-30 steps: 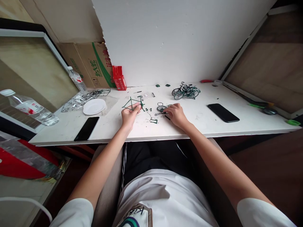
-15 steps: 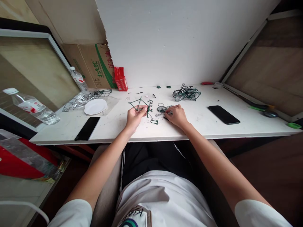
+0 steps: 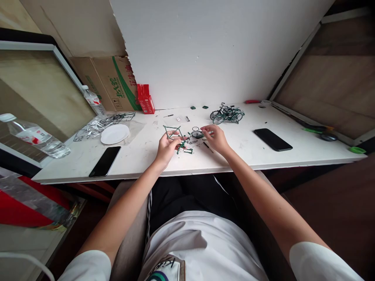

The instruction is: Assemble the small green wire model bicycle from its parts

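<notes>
Between the thumb and fingers of my left hand (image 3: 167, 150) is a green miniature bicycle frame (image 3: 172, 128), tilted above the table. My right hand (image 3: 216, 138) is raised a little to the right of it, thumb and fingertips pinched together. Whatever those fingertips hold is too small to make out. Just beyond, between my hands, lie small spoked wheels (image 3: 197, 133). A small green bracket-like part (image 3: 188, 151) rests by my left fingers. Under my right hand lies a thin dark stick-like piece (image 3: 208, 147).
Assembled miniature bicycles (image 3: 227, 114) stand at the back right. Phones lie on both sides, a left phone (image 3: 104, 161) and a right phone (image 3: 272, 139). A white plate (image 3: 115, 134), dark sprue frames (image 3: 123, 116), a red box (image 3: 145, 99) and water bottles (image 3: 35, 136) are on the left.
My right hand has lifted off the tabletop parts, and the dark stick-like piece now shows beneath it. My left hand has turned the bicycle frame. The camera view has shifted slightly.
</notes>
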`<action>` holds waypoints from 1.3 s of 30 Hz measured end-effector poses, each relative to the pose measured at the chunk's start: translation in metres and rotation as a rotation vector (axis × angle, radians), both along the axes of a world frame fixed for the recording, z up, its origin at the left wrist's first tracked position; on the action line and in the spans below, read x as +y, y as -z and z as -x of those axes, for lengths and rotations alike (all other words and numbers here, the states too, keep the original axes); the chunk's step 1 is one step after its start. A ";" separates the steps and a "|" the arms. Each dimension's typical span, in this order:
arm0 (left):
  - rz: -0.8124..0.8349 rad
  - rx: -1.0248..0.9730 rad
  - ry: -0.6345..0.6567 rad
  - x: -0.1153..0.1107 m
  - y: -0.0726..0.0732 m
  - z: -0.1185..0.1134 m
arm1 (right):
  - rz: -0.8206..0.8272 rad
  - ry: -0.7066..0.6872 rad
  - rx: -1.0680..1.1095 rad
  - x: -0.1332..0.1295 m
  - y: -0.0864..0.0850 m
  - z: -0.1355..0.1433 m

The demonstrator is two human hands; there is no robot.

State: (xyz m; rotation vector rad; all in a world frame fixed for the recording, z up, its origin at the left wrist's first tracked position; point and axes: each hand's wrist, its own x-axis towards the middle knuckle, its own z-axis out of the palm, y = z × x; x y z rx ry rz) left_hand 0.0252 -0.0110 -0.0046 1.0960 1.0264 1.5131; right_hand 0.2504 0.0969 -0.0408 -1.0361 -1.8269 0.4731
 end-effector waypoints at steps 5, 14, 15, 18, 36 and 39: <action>0.002 -0.005 0.082 -0.005 -0.001 -0.004 | 0.269 -0.315 0.405 -0.020 -0.025 0.012; -0.014 0.000 0.306 -0.024 -0.012 -0.014 | 0.442 -0.526 0.515 -0.053 -0.046 0.024; -0.013 -0.004 0.312 -0.025 -0.014 -0.014 | 0.460 -0.555 0.521 -0.054 -0.046 0.024; -0.016 -0.004 0.318 -0.029 -0.016 -0.015 | 0.496 -0.604 0.521 -0.056 -0.046 0.023; -0.013 0.047 0.353 -0.039 -0.027 -0.016 | 0.532 -0.849 0.552 -0.061 -0.058 0.015; -0.011 0.049 0.360 -0.040 -0.028 -0.016 | 0.505 -0.825 0.515 -0.060 -0.061 0.013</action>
